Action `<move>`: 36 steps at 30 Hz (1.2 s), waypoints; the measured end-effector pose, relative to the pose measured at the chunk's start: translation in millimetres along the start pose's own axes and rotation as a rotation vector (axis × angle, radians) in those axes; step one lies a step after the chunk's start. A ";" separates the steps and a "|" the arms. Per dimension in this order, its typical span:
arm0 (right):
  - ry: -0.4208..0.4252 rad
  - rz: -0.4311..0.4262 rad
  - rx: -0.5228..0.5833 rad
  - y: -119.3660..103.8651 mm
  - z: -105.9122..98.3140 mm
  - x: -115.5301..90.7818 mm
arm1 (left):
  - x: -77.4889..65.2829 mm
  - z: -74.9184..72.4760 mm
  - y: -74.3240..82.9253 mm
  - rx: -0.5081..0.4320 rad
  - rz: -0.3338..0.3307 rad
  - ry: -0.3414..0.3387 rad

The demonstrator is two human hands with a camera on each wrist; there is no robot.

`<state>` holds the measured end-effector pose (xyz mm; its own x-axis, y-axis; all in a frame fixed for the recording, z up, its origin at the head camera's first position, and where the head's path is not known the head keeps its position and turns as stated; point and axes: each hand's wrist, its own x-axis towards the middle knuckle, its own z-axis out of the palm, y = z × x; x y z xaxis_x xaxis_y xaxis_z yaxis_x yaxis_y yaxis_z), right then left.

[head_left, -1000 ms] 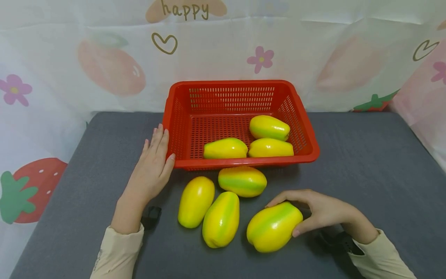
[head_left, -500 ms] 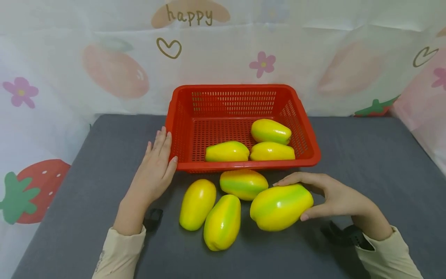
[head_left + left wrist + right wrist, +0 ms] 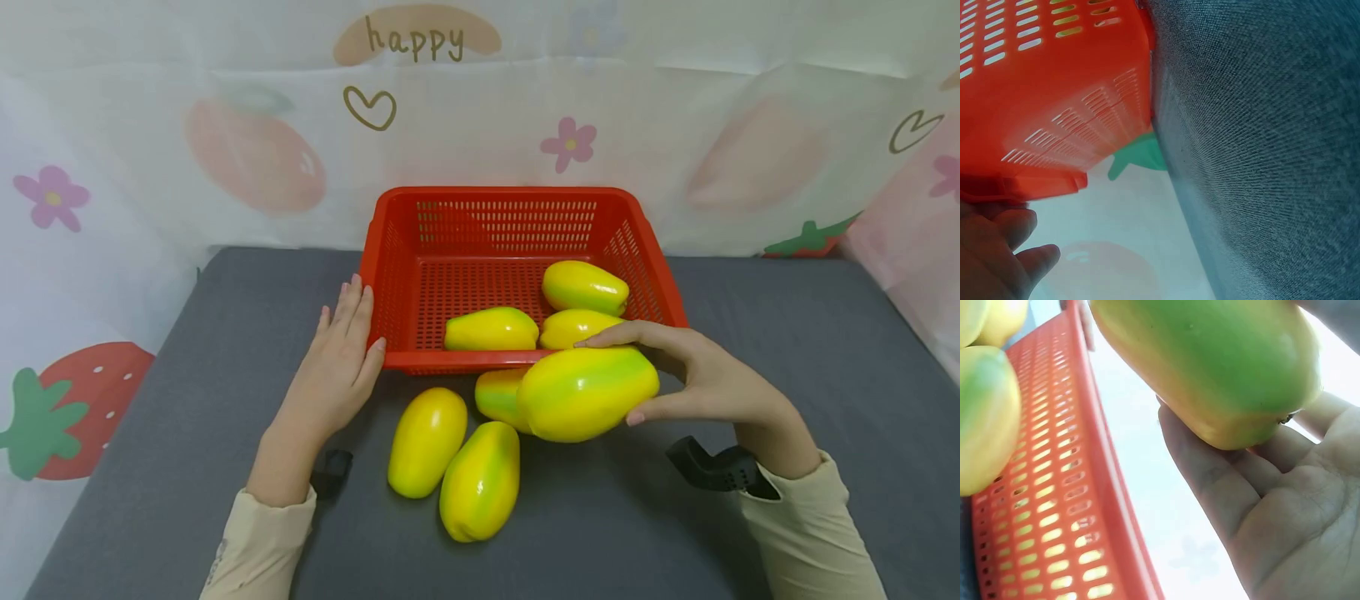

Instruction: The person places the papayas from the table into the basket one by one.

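Note:
My right hand (image 3: 697,375) grips a large yellow-green papaya (image 3: 588,393) by its right end, thumb on the near side and fingers over the far side. The papaya hangs above the table in front of the red basket (image 3: 457,362) and partly covers another papaya (image 3: 497,395) behind it. In the right wrist view the held papaya (image 3: 1216,369) rests against the fingers, level with the basket's rim. My left hand (image 3: 327,375) lies with straight fingers along the basket's left side; the left wrist view shows its fingertips (image 3: 1038,259) just under the rim.
Inside the basket lie three papayas: one on the left (image 3: 491,329), one at the front right (image 3: 573,329) and one behind it (image 3: 585,286). Two more papayas (image 3: 427,442) (image 3: 481,482) lie on the grey table (image 3: 810,375). A printed cloth (image 3: 465,125) hangs behind.
My right hand has lifted the papaya off the table and carried it forward to the basket's front rim. The left hand has stayed at the basket's side.

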<state>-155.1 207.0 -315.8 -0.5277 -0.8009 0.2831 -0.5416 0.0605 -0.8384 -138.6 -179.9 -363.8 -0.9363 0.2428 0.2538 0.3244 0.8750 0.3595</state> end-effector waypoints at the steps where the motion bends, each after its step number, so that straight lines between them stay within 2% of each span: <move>1: 0.010 0.001 -0.013 -0.2 -0.3 2.8 | -0.1 -0.1 0.1 -0.001 -0.001 -0.002; 8: 0.069 -0.045 -0.003 2.8 -2.3 24.1 | 0.2 -0.7 -0.7 0.000 0.002 -0.003; 15: 0.126 -0.033 -0.021 3.5 -9.1 47.6 | 0.1 -0.9 -1.8 -0.002 0.009 0.010; 18: 0.136 -0.015 0.019 4.1 -11.8 56.5 | 0.1 -0.6 -2.2 -0.003 0.008 0.009; 22: 0.153 0.058 0.062 5.5 -14.5 65.9 | 0.2 -0.4 -1.8 0.002 0.002 0.001; 27: 0.165 0.122 0.070 8.1 -18.0 79.2 | 0.9 0.1 -0.9 0.005 -0.001 -0.010; 31: 0.166 0.133 0.101 10.8 -19.5 94.6 | 0.2 -0.8 -1.7 0.003 -0.009 -0.016; 36: 0.161 0.099 0.131 14.3 -20.7 111.1 | 0.3 -0.9 -1.9 0.006 -0.004 -0.019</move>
<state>-235.0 131.2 -286.8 -0.6774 -0.6887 0.2585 -0.3978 0.0473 -0.9163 -139.4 -181.8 -363.7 -0.9399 0.2474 0.2354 0.3202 0.8782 0.3552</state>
